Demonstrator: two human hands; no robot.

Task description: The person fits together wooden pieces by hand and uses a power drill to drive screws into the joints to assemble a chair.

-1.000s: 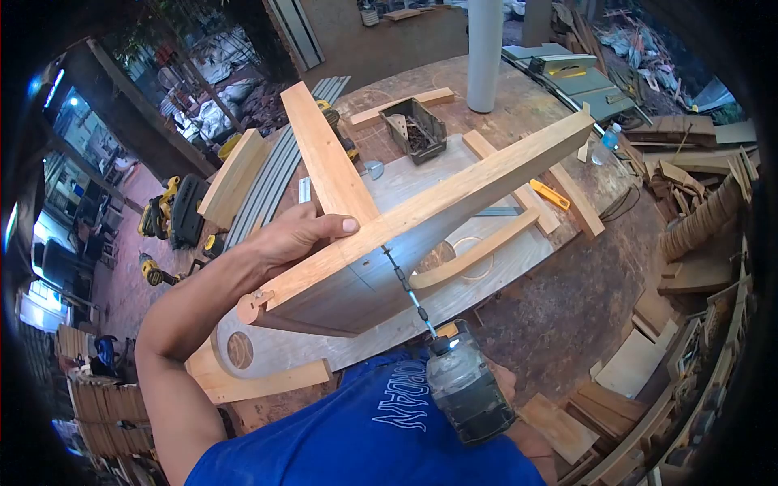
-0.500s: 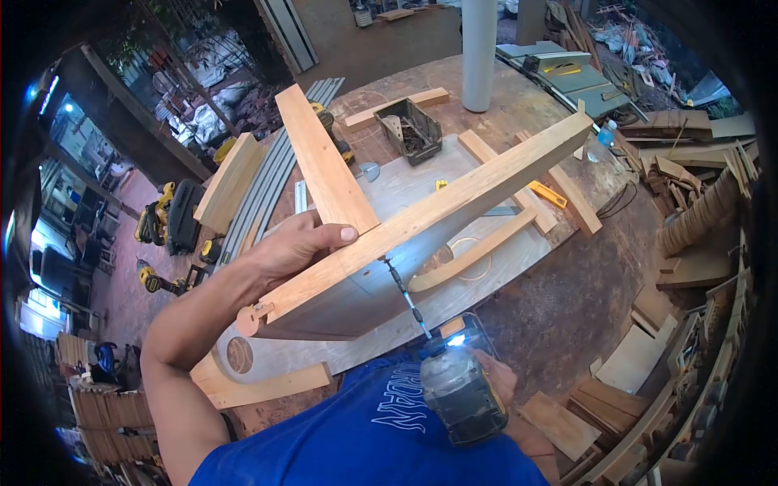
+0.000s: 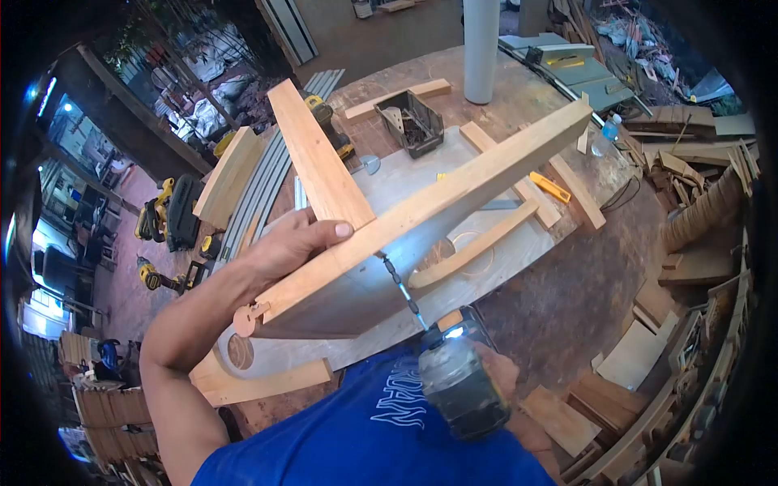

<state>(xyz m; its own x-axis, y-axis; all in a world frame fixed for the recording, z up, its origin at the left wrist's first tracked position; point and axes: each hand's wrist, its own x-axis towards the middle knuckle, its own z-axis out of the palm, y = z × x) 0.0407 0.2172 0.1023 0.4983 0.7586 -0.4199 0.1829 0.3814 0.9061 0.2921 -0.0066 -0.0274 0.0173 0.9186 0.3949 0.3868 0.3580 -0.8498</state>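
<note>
My left hand [image 3: 296, 243] is wrapped round the joint of two pieces of wood, its thumb on top. One is a long wooden beam [image 3: 478, 182] running from lower left to upper right; the other is a shorter board [image 3: 318, 154] that meets it near my thumb. My right hand [image 3: 496, 368] grips a power drill [image 3: 463, 385] with its light on. From the drill a long bit [image 3: 403, 292] reaches to the beam's near side face, its tip at the wood below the joint. The drill body partly hides my right fingers.
A dark box [image 3: 411, 121] with small items, a curved wooden piece [image 3: 478, 247] and an orange-yellow tool [image 3: 550, 187] lie on the worktable. A white post [image 3: 480, 53] rises behind. Other power tools [image 3: 170, 215] sit at the left, a bottle [image 3: 605, 136] at the right.
The beam and board look slightly shifted and tilted in view, with the far end of the board a little further left. Both hands keep their holds, and the bit stays at the beam.
</note>
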